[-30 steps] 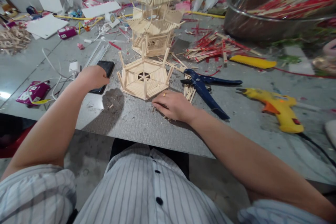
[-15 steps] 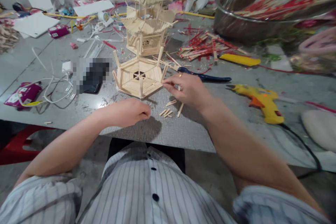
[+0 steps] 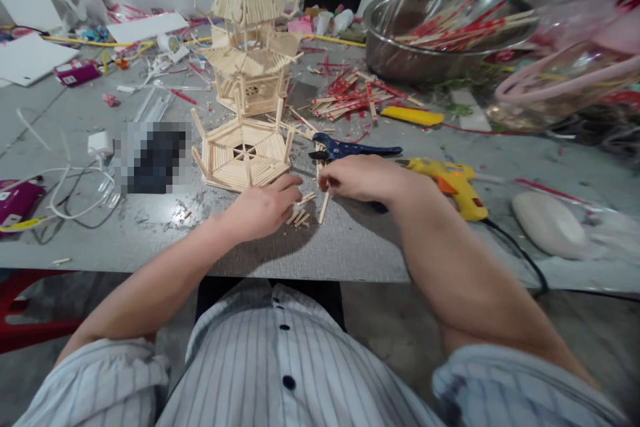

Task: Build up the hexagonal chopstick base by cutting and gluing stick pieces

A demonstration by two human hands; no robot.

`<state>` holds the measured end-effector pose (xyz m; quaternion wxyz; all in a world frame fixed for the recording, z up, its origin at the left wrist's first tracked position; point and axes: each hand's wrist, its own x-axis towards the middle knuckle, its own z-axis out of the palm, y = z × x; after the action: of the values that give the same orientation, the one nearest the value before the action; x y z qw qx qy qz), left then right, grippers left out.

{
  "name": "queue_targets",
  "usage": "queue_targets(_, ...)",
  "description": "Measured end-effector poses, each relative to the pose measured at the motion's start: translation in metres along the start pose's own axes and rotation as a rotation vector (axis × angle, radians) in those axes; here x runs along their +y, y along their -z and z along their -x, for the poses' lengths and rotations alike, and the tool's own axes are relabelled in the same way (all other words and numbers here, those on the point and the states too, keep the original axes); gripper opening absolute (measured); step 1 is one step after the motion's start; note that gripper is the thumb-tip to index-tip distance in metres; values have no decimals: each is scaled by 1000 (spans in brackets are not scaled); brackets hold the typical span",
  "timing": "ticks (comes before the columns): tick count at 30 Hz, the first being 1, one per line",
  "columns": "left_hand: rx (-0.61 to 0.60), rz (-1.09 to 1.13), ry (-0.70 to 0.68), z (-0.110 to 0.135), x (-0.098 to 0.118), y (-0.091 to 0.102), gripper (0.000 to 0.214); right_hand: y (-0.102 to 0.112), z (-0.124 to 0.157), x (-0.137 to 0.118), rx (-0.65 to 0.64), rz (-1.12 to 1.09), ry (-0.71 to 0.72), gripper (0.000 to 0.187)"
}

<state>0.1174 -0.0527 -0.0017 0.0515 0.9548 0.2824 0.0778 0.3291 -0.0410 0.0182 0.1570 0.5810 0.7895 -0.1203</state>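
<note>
On the grey table, my left hand (image 3: 265, 208) reaches past the front of a hexagonal stick frame (image 3: 220, 177) with upright posts. Its fingers are apart, over a small pile of short cut sticks (image 3: 300, 217). My right hand (image 3: 363, 178) is bent down close to the table, with the fingertips pressed together beside a longer loose stick (image 3: 325, 207); whatever they pinch is hidden. Just behind that hand lies a dark blue hand cutter (image 3: 357, 148). A tiered stick pagoda (image 3: 250, 57) stands behind the frame.
A yellow glue gun (image 3: 463, 190) lies right of my right arm, its cord trailing over the edge. Behind are a yellow-handled tool (image 3: 413, 115), red-and-wood sticks (image 3: 345, 97) and a steel basin (image 3: 395, 63). A phone (image 3: 157, 160) and white cables (image 3: 63, 190) lie left.
My right hand has moved away from the frame's corner to the loose sticks. My left hand has moved toward the short sticks and its fingers have opened. The view has shifted right.
</note>
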Motion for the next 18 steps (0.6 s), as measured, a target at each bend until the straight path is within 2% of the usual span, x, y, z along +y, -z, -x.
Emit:
queue_targets(3,28,51,-70,4,-3,-9,30,-7,0,-5,37,71,45,22)
queue_targets(9,-7,30,-4,3,3,-17,26,-12,6,-13,111,265,223,20)
queue_targets(13,50,55,45,2,2,-19,30,-15,13,-21,176,429,311,22)
queue_targets(18,204,171,36,2,-3,-20,30,-23,15,-22,246,528,424,24)
